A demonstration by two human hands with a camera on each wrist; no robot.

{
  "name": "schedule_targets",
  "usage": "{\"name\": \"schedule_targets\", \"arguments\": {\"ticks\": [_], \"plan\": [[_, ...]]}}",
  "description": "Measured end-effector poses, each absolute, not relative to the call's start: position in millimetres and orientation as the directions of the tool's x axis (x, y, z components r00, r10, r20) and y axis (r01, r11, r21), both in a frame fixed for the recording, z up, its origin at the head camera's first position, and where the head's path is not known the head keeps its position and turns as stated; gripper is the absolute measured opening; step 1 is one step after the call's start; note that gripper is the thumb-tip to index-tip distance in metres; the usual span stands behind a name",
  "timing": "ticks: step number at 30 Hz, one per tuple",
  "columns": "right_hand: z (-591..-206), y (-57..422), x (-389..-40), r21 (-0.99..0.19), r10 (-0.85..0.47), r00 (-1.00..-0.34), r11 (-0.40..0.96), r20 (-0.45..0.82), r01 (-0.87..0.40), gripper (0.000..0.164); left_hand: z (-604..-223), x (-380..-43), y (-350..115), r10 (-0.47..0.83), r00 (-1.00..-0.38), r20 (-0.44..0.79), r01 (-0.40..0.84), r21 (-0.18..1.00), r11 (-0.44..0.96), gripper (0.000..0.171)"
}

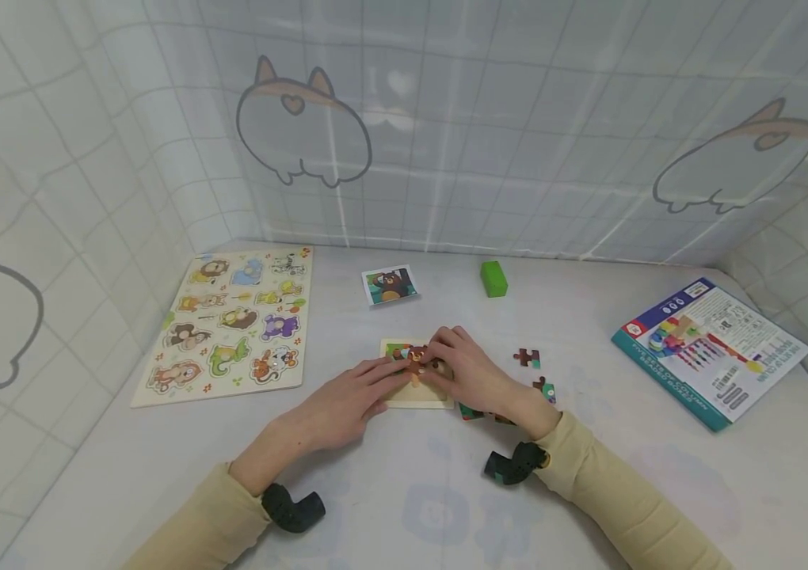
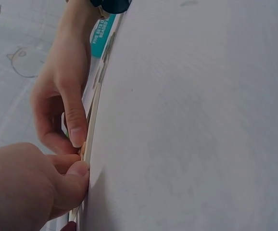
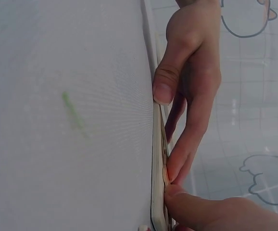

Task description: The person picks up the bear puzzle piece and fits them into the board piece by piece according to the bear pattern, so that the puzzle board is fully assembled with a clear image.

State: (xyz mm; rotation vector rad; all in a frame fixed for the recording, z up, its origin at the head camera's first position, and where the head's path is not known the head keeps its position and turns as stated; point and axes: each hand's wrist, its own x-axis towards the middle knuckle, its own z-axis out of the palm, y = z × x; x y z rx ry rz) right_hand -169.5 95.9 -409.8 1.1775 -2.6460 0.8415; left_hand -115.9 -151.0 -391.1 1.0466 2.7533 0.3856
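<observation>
A small wooden puzzle tray (image 1: 418, 405) lies on the table, with a partly assembled bear picture (image 1: 414, 366) inside its pale frame. My left hand (image 1: 343, 404) comes in from the left, its extended fingers resting on the bear pieces and its thumb at the near rim. From the right, my right hand (image 1: 471, 372) pinches a jigsaw piece with thumb and fingertips over the tray; the piece is mostly hidden. In the right wrist view the left hand's fingertips (image 3: 175, 168) touch pieces inside the tray, close to the right thumb (image 3: 177, 190).
Loose jigsaw pieces (image 1: 528, 358) lie right of the tray, some partly under the right wrist. Behind are a bear picture card (image 1: 391, 285) and a green block (image 1: 493, 279). An animal puzzle board (image 1: 233, 324) lies left, a boxed set (image 1: 714, 352) right.
</observation>
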Motion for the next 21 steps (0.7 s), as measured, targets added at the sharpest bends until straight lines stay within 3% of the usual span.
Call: {"name": "schedule_targets", "arguments": {"ticks": [12,21], "plan": [[-410.0,95.9,-170.1,-0.461,-0.64,-0.7,0.541,0.318,-0.704,0.009,-389.4,-113.0,-147.6,0.673,-0.737,-0.067,0.632,0.284,0.72,0.053],[-409.1,95.0,-170.4,-0.471,-0.627,-0.714,0.551,0.312,-0.689,0.006,-389.5,-111.7,-146.5,0.656,-0.75,-0.083,0.599,0.337,0.727,0.054]]}}
